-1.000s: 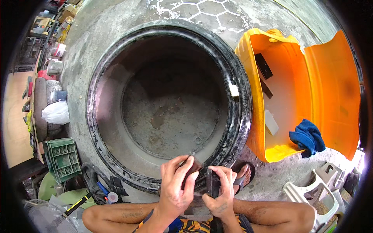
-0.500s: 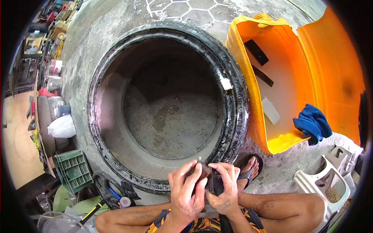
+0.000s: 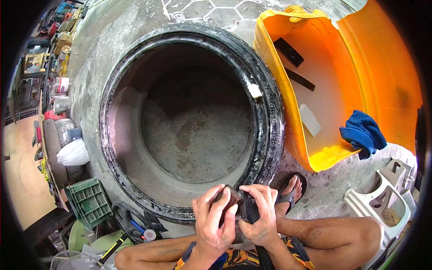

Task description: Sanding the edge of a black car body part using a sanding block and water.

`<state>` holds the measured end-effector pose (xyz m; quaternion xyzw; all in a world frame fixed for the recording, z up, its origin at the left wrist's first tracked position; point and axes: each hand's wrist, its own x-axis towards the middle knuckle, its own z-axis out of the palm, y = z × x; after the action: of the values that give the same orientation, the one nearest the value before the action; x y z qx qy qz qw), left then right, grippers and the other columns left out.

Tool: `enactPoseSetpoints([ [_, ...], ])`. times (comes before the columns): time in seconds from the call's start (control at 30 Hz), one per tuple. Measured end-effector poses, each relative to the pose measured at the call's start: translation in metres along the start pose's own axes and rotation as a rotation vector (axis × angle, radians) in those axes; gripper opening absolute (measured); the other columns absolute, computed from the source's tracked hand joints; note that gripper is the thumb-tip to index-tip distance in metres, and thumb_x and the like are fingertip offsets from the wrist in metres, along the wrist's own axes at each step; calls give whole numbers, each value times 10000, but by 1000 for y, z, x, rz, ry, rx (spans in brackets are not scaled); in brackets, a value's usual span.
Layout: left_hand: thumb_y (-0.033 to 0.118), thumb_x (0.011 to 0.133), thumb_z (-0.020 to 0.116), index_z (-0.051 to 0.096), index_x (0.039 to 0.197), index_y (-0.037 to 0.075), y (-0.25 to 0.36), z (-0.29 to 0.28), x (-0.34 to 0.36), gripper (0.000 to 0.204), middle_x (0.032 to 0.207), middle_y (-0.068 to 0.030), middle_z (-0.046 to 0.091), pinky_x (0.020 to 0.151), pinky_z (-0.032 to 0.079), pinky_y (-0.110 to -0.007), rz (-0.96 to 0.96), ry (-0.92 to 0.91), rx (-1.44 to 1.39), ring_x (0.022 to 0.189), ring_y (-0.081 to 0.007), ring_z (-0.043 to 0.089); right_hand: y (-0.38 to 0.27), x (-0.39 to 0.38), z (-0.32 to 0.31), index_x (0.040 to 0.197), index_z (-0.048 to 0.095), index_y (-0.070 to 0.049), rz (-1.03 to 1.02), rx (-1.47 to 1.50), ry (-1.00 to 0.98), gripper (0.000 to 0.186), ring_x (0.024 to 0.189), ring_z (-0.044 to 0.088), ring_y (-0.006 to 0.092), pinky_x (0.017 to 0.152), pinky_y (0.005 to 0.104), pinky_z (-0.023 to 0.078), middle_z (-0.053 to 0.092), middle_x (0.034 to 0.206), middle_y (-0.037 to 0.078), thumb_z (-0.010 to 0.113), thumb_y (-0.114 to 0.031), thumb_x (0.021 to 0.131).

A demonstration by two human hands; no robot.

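Note:
In my left hand (image 3: pixel 213 220) is a dark brown block (image 3: pixel 231 195), gripped with curled fingers. My right hand (image 3: pixel 262 220) grips a black block (image 3: pixel 249 204) upright just beside it; the two pieces meet or nearly meet over the near rim of a large black tyre (image 3: pixel 272 144). The tyre rings a wide dark basin (image 3: pixel 193 130) with a greyish, speckled bottom. A small white block (image 3: pixel 254 91) sits on the tyre's right rim.
An orange cut-open container (image 3: pixel 346 81) at right holds two dark bars (image 3: pixel 289 51), a white bar (image 3: pixel 309 119) and a blue cloth (image 3: pixel 362 132) over its edge. White plastic stool (image 3: pixel 373 198) lower right; green crate (image 3: pixel 88 202), tools and clutter (image 3: pixel 67 150) along the left.
My hands have come closer together, bringing the two blocks side by side. The surroundings have shifted in view as the head moved, with the orange container now higher in the picture.

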<state>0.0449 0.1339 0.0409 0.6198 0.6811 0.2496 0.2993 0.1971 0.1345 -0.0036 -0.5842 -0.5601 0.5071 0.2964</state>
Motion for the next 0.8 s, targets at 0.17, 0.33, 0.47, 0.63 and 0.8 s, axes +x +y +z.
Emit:
enactPoseSetpoints([
  [0.17,10,932,763,723,1303,-44,-1,2,3,377,1358,-229,669,1027,484,-471,26,24,19,1164,-384,659,-1,1,0,1434,643,-71,-25,-6,13,805,1243,559,329,1130,463,354,648,1309,149,728,-81,634],
  [0.33,17,934,764,740,1294,-21,-11,1,22,362,1345,-233,683,1006,542,-451,-7,62,10,1174,-395,650,-5,4,-1,1418,648,-71,5,-11,-1,793,1261,540,348,1147,471,361,641,1320,153,723,-64,628],
  [0.47,47,945,770,722,1343,-6,-6,-14,0,405,1368,-214,682,1010,542,-442,-40,53,-25,1173,-363,645,-5,1,-2,1410,650,-65,9,-24,-5,792,1263,533,355,1142,472,377,639,1324,158,725,-64,622],
  [0.63,7,928,767,728,1316,-28,0,4,12,392,1358,-217,666,1016,533,-444,14,63,-59,1183,-385,626,-1,0,5,1392,644,-35,-43,-14,50,754,1251,562,358,1137,467,378,640,1317,163,706,-63,641],
  [0.8,9,927,755,735,1296,-37,-3,1,13,373,1365,-220,666,1026,524,-464,-9,31,-69,1190,-392,626,-3,-2,6,1395,645,-50,-25,-23,34,756,1259,557,362,1143,479,370,638,1316,165,705,-75,642],
])
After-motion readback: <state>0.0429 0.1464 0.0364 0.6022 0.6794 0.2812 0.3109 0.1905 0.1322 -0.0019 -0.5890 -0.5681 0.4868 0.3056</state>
